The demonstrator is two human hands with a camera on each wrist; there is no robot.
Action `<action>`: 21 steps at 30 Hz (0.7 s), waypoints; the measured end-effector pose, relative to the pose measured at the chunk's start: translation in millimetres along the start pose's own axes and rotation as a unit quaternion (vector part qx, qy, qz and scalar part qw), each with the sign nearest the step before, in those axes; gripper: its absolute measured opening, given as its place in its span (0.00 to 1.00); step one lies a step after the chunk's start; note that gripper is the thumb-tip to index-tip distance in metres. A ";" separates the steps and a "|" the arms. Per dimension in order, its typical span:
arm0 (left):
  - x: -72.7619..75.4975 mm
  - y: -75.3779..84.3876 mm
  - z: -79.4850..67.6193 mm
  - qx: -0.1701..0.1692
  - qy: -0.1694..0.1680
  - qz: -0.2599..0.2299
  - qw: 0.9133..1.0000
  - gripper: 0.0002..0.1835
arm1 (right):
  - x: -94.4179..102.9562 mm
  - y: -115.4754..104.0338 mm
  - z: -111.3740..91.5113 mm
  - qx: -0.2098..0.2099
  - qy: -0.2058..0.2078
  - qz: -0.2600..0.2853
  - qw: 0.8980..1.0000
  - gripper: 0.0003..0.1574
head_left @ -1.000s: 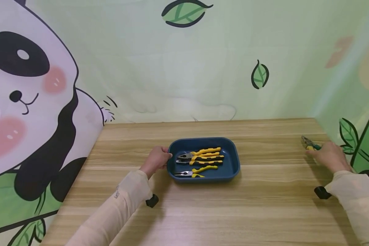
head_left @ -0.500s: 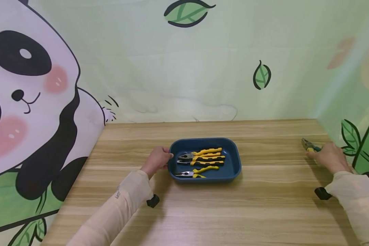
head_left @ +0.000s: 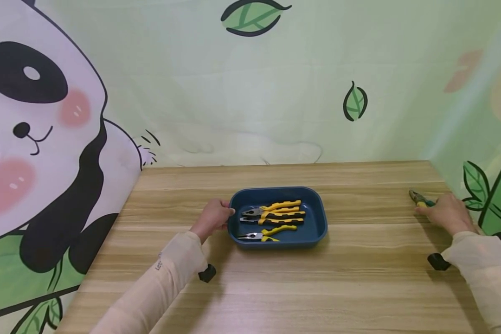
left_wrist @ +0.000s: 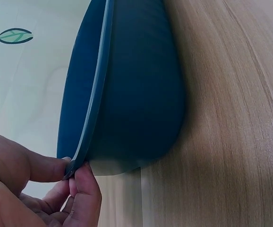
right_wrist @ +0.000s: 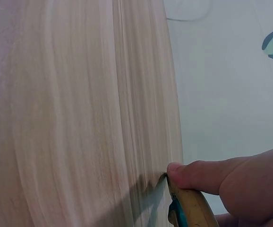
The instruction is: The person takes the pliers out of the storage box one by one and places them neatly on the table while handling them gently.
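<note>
A dark blue rectangular tray (head_left: 313, 222) rests on the wooden table, a little right of its middle. My left hand (head_left: 213, 215) pinches its left rim between thumb and fingers, which the left wrist view shows close up. Inside lie several pliers with yellow and black handles (head_left: 281, 215), their metal heads pointing left. Nearest the front wall is a long-nosed pair (head_left: 250, 236) with yellow handles. At the table's far right, my right hand (head_left: 446, 213) holds pliers with yellow and green handles (head_left: 420, 198), head pointing away to the left. In the right wrist view, the thumb presses on a handle (right_wrist: 193, 208).
The wooden table (head_left: 338, 287) runs back to a printed cloth backdrop (head_left: 192, 93) with a panda and leaves. A similar cloth closes off the right side. A black block (head_left: 207, 273) sits under the left wrist, another black block (head_left: 438, 262) under the right.
The view shifts very slightly. Both hands, the tray and the pliers stay where they were.
</note>
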State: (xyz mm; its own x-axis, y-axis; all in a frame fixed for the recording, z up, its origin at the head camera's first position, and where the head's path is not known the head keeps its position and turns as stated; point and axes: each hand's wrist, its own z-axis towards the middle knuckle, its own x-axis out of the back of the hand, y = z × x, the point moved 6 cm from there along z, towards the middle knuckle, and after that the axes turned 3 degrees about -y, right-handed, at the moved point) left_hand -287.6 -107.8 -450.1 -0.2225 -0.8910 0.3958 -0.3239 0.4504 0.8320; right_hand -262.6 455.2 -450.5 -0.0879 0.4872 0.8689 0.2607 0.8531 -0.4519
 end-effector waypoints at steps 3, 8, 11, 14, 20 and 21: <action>0.2 0.2 -0.4 0.000 0.001 0.002 1.000 0.09 | 0.6 1.3 0.3 -0.008 -0.009 -0.004 1.000 0.32; 0.0 0.2 -0.7 0.000 0.004 0.005 1.000 0.09 | 0.6 3.6 1.2 -0.015 -0.024 -0.005 1.000 0.32; -0.2 0.2 -0.8 -0.003 0.003 0.000 1.000 0.09 | 0.6 3.5 1.2 -0.017 -0.028 -0.008 0.999 0.32; -0.2 0.4 -0.9 -0.006 0.002 -0.004 1.000 0.09 | 0.8 2.8 1.0 -0.018 -0.028 -0.011 0.999 0.32; 0.2 0.3 -1.7 -0.003 0.004 0.008 1.000 0.09 | 1.0 1.8 0.7 -0.016 -0.028 -0.023 0.999 0.33; 0.3 0.6 -1.9 -0.003 0.005 0.010 1.000 0.08 | 0.8 1.7 0.7 -0.015 -0.027 -0.023 0.999 0.33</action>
State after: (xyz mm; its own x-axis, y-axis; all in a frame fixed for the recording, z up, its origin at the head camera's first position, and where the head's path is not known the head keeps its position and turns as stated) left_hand -286.2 -107.9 -448.7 -0.2194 -0.8821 0.4167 -0.3146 0.4683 0.8257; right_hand -262.9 457.2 -450.7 -0.1524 0.4573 0.8762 0.2834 0.8695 -0.4045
